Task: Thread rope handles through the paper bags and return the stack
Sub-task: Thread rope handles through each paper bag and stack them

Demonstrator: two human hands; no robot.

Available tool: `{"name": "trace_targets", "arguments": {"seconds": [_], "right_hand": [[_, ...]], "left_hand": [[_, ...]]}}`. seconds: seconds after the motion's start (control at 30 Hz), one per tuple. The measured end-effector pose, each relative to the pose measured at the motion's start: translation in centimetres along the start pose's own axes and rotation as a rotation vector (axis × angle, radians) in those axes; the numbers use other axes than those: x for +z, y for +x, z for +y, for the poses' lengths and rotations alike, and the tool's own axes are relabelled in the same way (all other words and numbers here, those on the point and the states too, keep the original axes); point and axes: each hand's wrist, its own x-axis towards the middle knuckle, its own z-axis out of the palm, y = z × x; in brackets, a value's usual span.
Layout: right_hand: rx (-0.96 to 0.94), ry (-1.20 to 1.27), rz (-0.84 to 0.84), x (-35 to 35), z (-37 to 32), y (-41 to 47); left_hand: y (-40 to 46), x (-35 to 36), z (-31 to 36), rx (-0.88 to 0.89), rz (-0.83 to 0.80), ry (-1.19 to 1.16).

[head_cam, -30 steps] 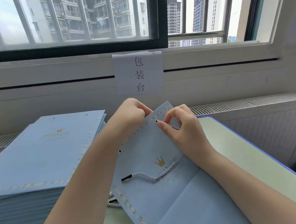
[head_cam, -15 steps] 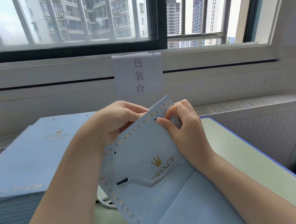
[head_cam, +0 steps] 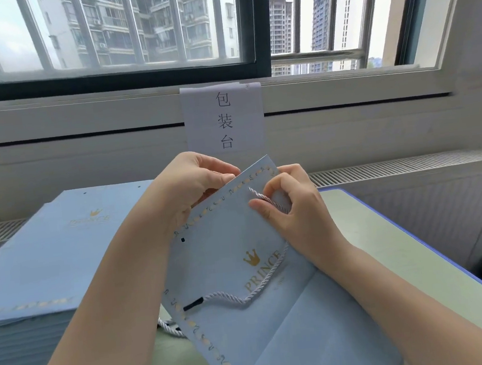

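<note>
So far one end of the rope (head_cam: 265,199) sits in the bag (head_cam: 226,260) hole, pinched by the right hand (head_cam: 292,206). Left hand (head_cam: 193,184) grips the bag's top edge. Second hole (head_cam: 183,240) below the left fingers is unthreaded; the stack (head_cam: 50,259) waits.

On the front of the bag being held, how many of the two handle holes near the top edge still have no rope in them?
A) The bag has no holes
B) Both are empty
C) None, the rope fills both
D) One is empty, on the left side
D: the rope enters the hole by the right hand, while the left hole on the bag shows as a bare dark dot and the rope's black tip lies loose.
</note>
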Motion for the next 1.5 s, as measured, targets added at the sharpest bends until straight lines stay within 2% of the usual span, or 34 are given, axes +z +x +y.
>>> {"name": "trace_targets", "arguments": {"seconds": [0.17,0.3,0.5,0.7,0.83,0.9,0.93,1.0,1.03,1.1,1.17,1.23,1.33,1.5], "right_hand": [[0.012,0.056,0.077,0.1,0.2,0.1],[0.152,0.065,0.155,-0.1,0.4,0.3],[0.284,0.035,0.197,-0.9,1.9,0.5],[0.372,-0.016,0.167,-0.9,2.7,0.6],[0.267,-0.301,0.121,-1.0,1.8,0.6],[0.169,-0.233,-0.033,-1.4,0.0,1.1],[0.16,-0.127,-0.2,-1.7,-1.0,1.2],[0.219,0.066,-0.652,-2.3,-3.3,0.8],[0.265,0.077,-0.877,-2.7,-4.2,0.6],[0.323,-0.059,-1.202,-3.5,-5.4,0.2],[0.29,-0.281,-1.297,-3.8,-5.7,-0.3],[0.21,-0.399,-1.27,-3.2,-5.3,-0.5],[0.161,-0.384,-1.167,-1.6,-4.7,-1.0],[0.228,-0.153,-0.719,0.5,-4.0,-1.5]], "left_hand": [[0.0,0.2,0.0,0.04,0.052,0.218],[0.1,0.5,0.2,0.074,0.06,0.466],[0.0,-0.3,-0.1,0.006,0.005,0.775],[0.0,-0.1,-1.7,-0.01,0.072,0.846],[-1.3,0.9,-4.2,0.065,0.296,0.729],[-2.0,1.4,-5.1,0.113,0.394,0.679],[-2.3,1.6,-5.5,0.138,0.42,0.655],[-2.5,2.0,-5.9,0.195,0.46,0.631],[-2.5,2.2,-6.1,0.216,0.475,0.631],[-2.4,2.5,-6.5,0.239,0.492,0.628],[-2.4,2.9,-7.0,0.241,0.491,0.623],[-2.4,3.3,-7.3,0.234,0.494,0.639],[-2.3,3.4,-7.6,0.209,0.498,0.725],[-1.7,2.3,-8.7,0.081,0.448,0.665]]}}
